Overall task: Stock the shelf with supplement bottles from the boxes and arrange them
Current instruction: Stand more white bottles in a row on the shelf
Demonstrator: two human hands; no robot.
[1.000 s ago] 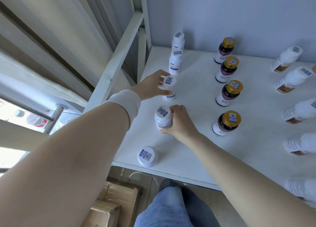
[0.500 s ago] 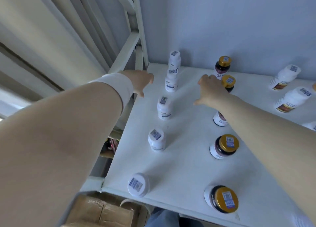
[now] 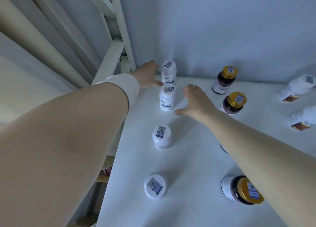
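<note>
Several small white supplement bottles stand in a column along the left side of the white shelf (image 3: 188, 158). The rearmost white bottle (image 3: 169, 72) is by the wall, the second white bottle (image 3: 167, 97) in front of it. My left hand (image 3: 147, 75) is open just left of these two, fingertips near the second bottle's cap. My right hand (image 3: 195, 101) is open just right of the second bottle, thumb and fingers spread, holding nothing. Two more white bottles (image 3: 161, 137) (image 3: 155, 185) stand nearer to me.
A column of dark bottles with gold caps (image 3: 224, 79) (image 3: 234, 102) (image 3: 242, 190) stands right of my right arm. White bottles with brown labels (image 3: 295, 88) lie further right. The shelf's white frame post (image 3: 123, 38) rises at the back left; the grey wall is behind.
Both hands have moved toward the back of the white column and now flank the second bottle. The view has tilted up and closer to the shelf.
</note>
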